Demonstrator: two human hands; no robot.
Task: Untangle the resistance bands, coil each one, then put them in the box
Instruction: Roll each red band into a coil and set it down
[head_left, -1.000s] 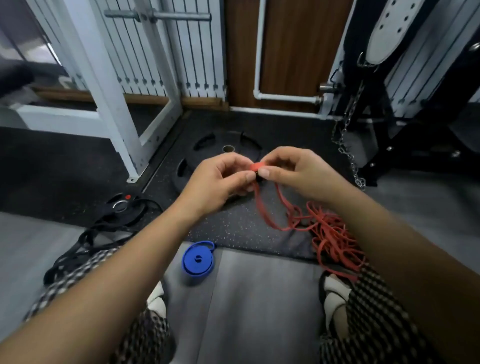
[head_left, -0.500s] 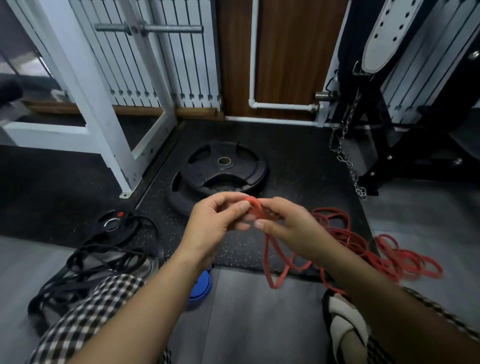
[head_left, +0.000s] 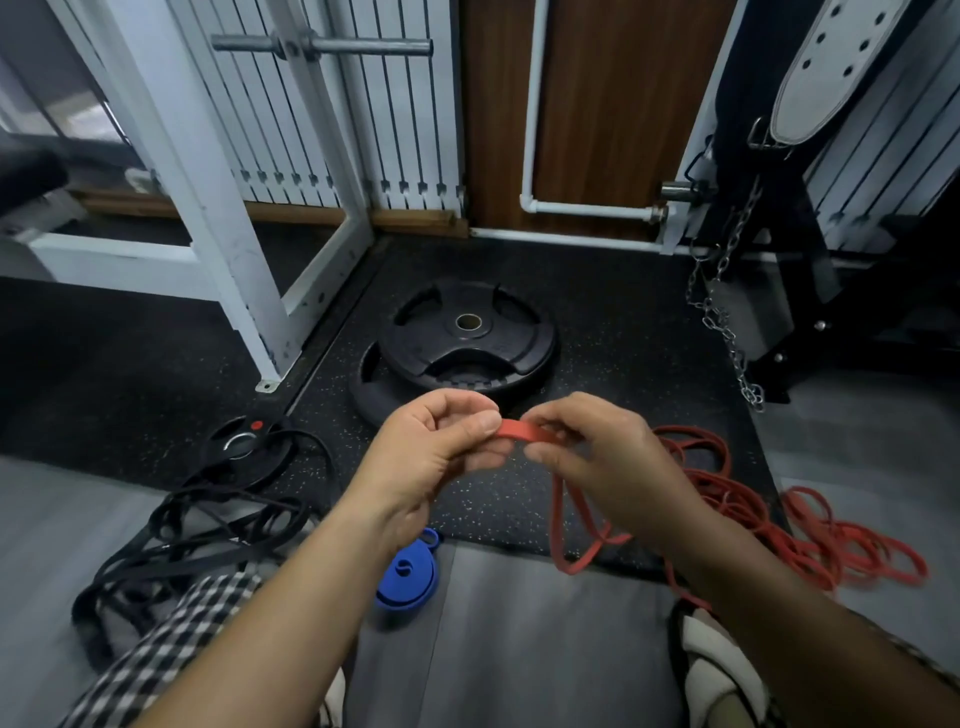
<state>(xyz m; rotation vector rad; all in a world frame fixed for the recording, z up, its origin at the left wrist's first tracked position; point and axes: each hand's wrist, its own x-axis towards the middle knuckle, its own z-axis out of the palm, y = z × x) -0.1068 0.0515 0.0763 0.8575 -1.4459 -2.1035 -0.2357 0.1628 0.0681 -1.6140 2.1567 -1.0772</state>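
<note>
Both hands pinch one end of a red resistance band (head_left: 524, 431) above the floor. My left hand (head_left: 436, 441) grips it with thumb and forefinger; my right hand (head_left: 597, 452) holds it just to the right. The band hangs down in a loop and runs into a tangled red pile (head_left: 810, 525) on the floor at the right. A coiled blue band (head_left: 408, 571) lies on the grey mat under my left wrist. A tangle of black bands (head_left: 208, 530) lies at the left. No box is in view.
Two stacked black weight plates (head_left: 467, 338) lie on the speckled rubber floor ahead. A small plate (head_left: 244, 441) sits at the left beside a white rack leg (head_left: 249, 312). A chain (head_left: 727, 322) hangs at the right. My checked trouser legs and shoes fill the bottom.
The view has tipped up and my hands have dropped lower in the frame. A short flat stretch of red band now shows between the two hands, where earlier the fingers met.
</note>
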